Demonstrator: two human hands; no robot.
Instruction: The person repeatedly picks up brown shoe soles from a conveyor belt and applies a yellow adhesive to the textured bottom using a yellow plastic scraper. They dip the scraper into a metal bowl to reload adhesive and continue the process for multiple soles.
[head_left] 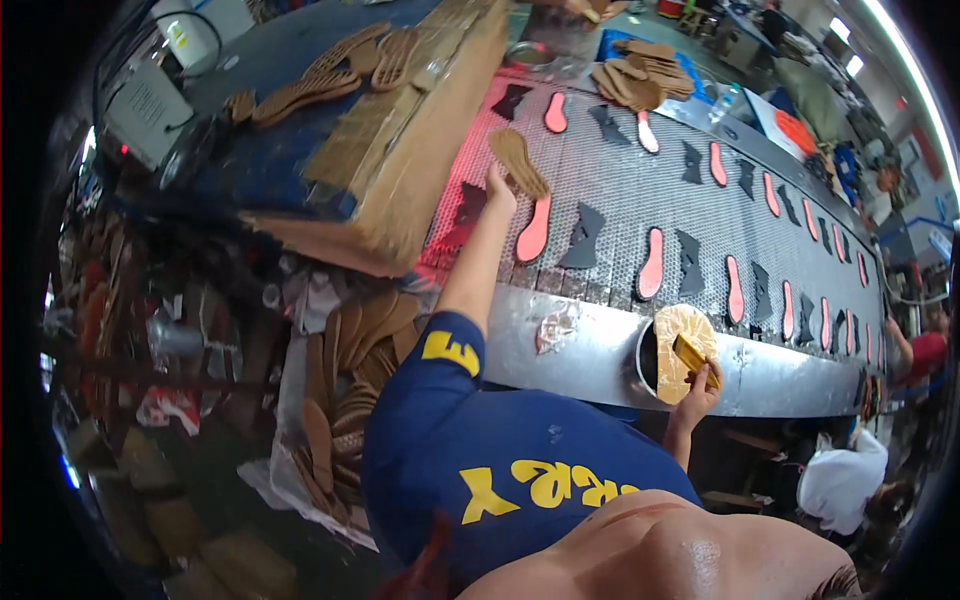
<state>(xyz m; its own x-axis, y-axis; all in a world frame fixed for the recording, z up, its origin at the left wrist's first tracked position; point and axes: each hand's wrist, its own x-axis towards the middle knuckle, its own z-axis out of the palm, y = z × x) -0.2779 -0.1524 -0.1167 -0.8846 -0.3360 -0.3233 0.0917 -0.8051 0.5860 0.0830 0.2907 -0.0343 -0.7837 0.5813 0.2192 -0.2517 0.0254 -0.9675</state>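
Observation:
My left hand (501, 190) reaches forward over a mesh conveyor (615, 185) and grips a tan shoe sole (516, 160) by its edge. Just past that sole lies a pink insole (534, 232), with a black shoe-upper piece (583, 238) to its right. Low over the conveyor's near side, my right hand (698, 396) is closed on a flat yellow tool (690, 358), perhaps a brush or scraper; its working end is hard to make out. That tool is at a round pot (668, 318) whose rim and lid are coated in yellowish, glue-like residue.
Pink insoles and black pieces lie in rows along the conveyor. Left of it stands a cardboard-edged bench (400, 140) with several brown soles (315, 85). A bag of soles (350, 370) sits below it. Stacked soles (640, 75) lie on a blue tray across the conveyor. Other people work farther off.

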